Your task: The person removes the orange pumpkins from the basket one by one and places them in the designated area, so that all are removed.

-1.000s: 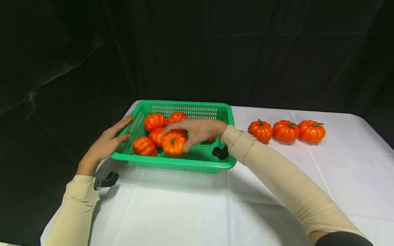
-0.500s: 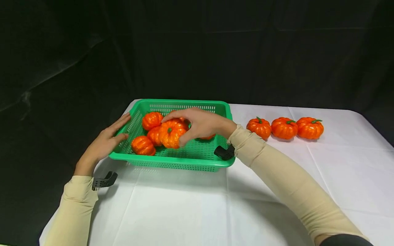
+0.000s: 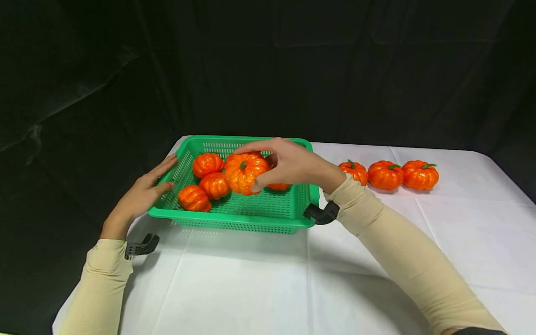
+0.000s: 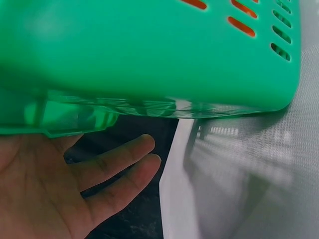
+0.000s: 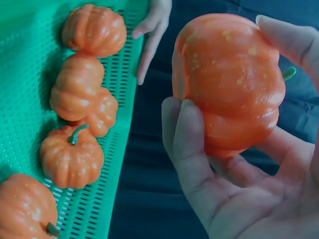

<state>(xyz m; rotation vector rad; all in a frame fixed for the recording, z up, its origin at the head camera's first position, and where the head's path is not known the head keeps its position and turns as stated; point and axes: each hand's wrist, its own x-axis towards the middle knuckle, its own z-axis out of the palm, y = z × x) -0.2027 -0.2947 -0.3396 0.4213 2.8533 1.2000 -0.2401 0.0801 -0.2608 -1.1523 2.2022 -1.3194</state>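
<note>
Our right hand (image 3: 289,162) pinches a pumpkin (image 3: 244,174) between thumb and fingers, near the centre of the head view, over the green basket (image 3: 234,221). Our left hand (image 3: 142,195), at centre left, touches the basket's left edge with its fingers stretched out. We see five more pumpkins (image 5: 72,159) in the basket, down the left of the right wrist view. Three loose pumpkins (image 3: 385,176) sit in a row on the white cloth (image 3: 247,274), right of centre.

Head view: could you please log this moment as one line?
right hand: grips pumpkin, held above green basket | left hand: at basket's left rim | three other pumpkins: in a row on white cloth
</note>
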